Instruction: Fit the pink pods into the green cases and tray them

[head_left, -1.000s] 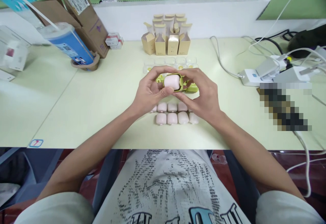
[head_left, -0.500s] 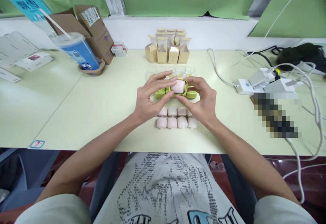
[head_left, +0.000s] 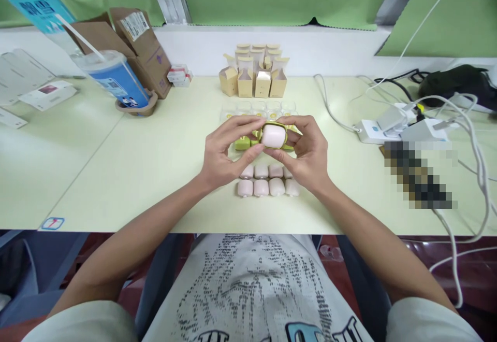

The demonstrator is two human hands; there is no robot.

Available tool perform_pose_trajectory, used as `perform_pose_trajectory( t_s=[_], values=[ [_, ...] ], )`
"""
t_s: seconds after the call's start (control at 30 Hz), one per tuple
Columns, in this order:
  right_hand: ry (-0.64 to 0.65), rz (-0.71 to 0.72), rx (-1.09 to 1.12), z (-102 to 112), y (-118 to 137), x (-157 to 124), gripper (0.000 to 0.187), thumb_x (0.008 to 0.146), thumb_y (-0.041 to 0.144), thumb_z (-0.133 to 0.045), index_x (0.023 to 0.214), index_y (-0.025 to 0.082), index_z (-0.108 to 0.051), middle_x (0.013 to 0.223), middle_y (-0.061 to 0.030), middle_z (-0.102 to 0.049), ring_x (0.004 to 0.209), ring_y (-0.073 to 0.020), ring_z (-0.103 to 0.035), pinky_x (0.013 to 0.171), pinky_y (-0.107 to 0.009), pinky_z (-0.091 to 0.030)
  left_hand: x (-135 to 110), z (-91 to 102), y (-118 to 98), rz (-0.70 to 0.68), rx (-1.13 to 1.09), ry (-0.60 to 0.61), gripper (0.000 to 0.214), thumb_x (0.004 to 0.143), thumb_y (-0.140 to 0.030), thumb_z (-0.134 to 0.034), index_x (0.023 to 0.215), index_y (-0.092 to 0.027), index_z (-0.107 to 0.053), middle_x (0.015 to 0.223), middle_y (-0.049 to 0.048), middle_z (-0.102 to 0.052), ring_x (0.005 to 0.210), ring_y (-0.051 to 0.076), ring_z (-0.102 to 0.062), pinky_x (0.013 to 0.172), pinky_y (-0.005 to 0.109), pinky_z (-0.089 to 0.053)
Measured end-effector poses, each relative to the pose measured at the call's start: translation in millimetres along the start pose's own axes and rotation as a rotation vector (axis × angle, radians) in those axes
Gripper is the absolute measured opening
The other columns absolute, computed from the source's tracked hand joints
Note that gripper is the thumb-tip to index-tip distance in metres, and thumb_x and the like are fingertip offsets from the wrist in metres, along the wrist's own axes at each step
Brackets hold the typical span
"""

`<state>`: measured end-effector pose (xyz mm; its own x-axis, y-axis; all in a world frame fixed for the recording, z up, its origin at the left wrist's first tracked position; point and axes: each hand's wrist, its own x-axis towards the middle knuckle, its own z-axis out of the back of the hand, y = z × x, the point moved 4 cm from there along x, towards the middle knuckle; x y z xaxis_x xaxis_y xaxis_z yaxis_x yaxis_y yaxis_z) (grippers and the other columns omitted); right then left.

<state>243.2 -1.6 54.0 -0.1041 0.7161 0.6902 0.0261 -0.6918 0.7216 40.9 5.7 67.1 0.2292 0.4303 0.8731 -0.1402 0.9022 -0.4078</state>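
Observation:
My left hand [head_left: 223,147] and my right hand [head_left: 310,147] are closed from either side on a green shell [head_left: 286,134] with a pale pink, rounded block [head_left: 274,137] seated in it. Thumbs press along its lower edge while fingertips curl over the top. More green shells [head_left: 243,143] lie on the table behind my hands, partly covered by them. Closer to my body sit two rows of pale pink rounded blocks [head_left: 261,187], the farther row partly hidden by my hands. Past the green shells stands a row of clear plastic containers [head_left: 258,109] with yellow spots.
Small open yellow cartons [head_left: 254,80] stand by the wall. To the left are a blue drink cup [head_left: 120,83] with a straw, a brown cardboard box [head_left: 149,57] and a tilted bottle [head_left: 42,8]. White chargers [head_left: 396,122] and loose cables occupy the right side.
Both hands stay on the green shell. My left fingers have come down from over the top, and the pink block now faces me more fully.

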Motion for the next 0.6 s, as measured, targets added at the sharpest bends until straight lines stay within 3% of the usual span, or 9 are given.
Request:
perform_pose_trajectory(
  t_s=[0.13,0.4,0.6],
  values=[
    [-0.013,0.026,-0.116,1.4,1.7,-2.9,0.054,0.095,0.059,-0.093,0.132,0.032,-0.065,0.136,-0.0070,-0.073,0.121,-0.0266,-0.082,0.099,-0.046,-0.075,-2.2,0.3,1.1,0.047,-0.054,0.025,0.041,0.112,-0.046,-0.074,0.152,-0.047,-0.078,0.146,0.0047,-0.082,0.135,0.030,-0.080,0.103,0.052,-0.076],
    [0.031,0.033,-0.227,1.5,2.9,-5.1,0.048,0.101,0.057,-0.085,0.136,0.031,-0.065,0.140,-0.0094,-0.071,0.124,-0.0281,-0.081,0.094,-0.045,-0.077,-3.5,0.2,2.8,0.076,0.015,-0.001,0.035,0.111,-0.054,-0.075,0.144,-0.046,-0.082,0.139,0.0040,-0.084,0.129,0.033,-0.083,0.092,0.054,-0.079],
    [0.012,0.105,-0.190,-2.2,6.2,-6.1,0.035,0.104,0.043,-0.081,0.132,0.032,-0.064,0.138,-0.0080,-0.075,0.130,-0.0284,-0.079,0.092,-0.046,-0.077,-1.7,-2.4,-1.8,0.035,-0.049,-0.030,0.030,0.109,-0.043,-0.079,0.139,-0.042,-0.083,0.132,0.0047,-0.087,0.125,0.030,-0.084,0.086,0.048,-0.078]
  ],
)
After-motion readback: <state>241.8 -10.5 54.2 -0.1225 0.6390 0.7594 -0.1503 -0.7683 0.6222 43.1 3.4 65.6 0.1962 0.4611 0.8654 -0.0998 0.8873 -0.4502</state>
